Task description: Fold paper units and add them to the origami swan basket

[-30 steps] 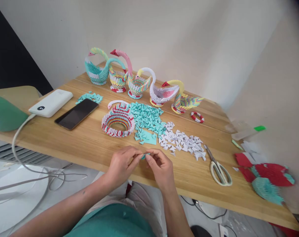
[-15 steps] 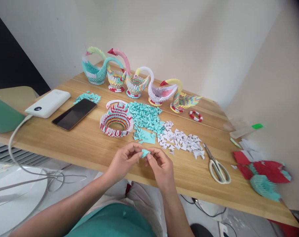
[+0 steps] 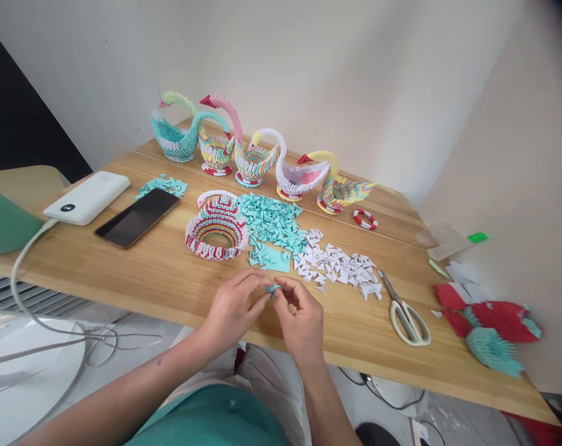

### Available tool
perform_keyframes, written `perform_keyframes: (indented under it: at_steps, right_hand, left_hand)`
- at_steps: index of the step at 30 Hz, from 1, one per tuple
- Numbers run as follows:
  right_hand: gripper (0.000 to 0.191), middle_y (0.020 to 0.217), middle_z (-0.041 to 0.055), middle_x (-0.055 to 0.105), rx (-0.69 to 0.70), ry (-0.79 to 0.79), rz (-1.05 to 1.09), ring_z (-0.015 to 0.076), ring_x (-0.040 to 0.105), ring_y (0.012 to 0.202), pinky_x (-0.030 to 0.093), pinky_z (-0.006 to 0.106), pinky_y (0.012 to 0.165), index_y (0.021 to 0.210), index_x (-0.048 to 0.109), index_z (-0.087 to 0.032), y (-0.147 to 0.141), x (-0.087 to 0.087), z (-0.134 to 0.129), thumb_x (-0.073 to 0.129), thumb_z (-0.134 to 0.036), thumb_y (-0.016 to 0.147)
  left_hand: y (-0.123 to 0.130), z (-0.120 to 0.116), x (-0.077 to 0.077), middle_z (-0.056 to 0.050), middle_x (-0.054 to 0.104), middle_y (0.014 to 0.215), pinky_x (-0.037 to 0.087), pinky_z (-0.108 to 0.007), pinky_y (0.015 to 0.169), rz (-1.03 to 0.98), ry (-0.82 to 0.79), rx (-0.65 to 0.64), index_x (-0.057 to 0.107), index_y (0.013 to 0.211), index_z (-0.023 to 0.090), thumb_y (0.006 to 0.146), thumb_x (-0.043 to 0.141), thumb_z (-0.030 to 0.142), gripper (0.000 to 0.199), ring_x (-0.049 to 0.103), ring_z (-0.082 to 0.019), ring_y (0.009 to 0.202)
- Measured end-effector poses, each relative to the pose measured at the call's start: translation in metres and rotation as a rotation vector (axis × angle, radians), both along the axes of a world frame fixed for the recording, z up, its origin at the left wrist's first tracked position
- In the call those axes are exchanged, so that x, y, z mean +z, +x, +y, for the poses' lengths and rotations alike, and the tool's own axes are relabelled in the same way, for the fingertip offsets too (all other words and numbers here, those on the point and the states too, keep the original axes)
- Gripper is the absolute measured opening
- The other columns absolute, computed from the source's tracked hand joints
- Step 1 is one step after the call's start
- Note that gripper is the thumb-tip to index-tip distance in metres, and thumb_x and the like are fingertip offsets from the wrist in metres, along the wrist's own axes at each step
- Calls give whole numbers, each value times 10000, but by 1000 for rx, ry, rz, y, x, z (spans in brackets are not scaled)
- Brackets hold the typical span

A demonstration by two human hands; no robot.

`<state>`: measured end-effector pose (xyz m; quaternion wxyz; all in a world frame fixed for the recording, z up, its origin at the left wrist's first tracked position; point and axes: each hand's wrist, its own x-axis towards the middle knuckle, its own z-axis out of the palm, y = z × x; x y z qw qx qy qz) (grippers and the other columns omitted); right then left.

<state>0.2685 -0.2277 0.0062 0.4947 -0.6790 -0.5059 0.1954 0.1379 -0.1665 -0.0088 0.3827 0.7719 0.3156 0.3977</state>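
Observation:
A small turquoise piece of folded paper (image 3: 272,288) is pinched between my two hands, above the front of the wooden table. My left hand (image 3: 237,301) grips its left side with thumb and forefinger. From the right, my right hand (image 3: 300,316) holds it with thumb and curled fingers. Just beyond lie a flat turquoise paper sheet (image 3: 277,259), a heap of turquoise folded triangles (image 3: 272,217) and a spread of white folded triangles (image 3: 339,263). Left of the heap stands a red, white and turquoise folded-paper basket (image 3: 217,232).
Several folded-paper swans (image 3: 257,164) line the back of the table, with a red-and-white paper ring (image 3: 365,219) at their right. Scissors (image 3: 410,321) lie on the right, near red paper pieces (image 3: 499,319). A phone (image 3: 137,218) and a cabled white power bank (image 3: 88,198) lie left.
The turquoise piece has been turned or folded in my fingers and now shows as a narrower strip. My left fingers have straightened over it. The view has shifted slightly.

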Motion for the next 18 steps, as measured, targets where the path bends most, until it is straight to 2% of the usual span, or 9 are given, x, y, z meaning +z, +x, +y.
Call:
perform_keyframes:
  at_steps: [4,10,18]
  right_hand:
    - [153,838,46,728,28,-31,64,170,649,725,510,281,695,925,703,-193,2,1,1,574,-244,859]
    - [174,829,20,715,80,-103,211,148,624,714,493,247,666,959,702,-208,6,-2,2,596,-304,860]
    - [182,769,19,690,76,-122,202,147,597,681,473,250,640,921,704,-190,8,-3,2,607,-325,847]
  left_hand:
    - [0,2,0,-36,724,975,473,-265,857,23,-10,1,679,962,200,853,603,132,149,651,-176,959]
    - [-2,4,-1,-19,741,892,480,-219,733,-91,-196,-7,685,825,179,840,623,147,72,671,-147,830]
    - [-3,7,0,-40,749,891,492,-242,797,-160,-331,-67,682,767,158,845,605,185,113,685,-167,867]
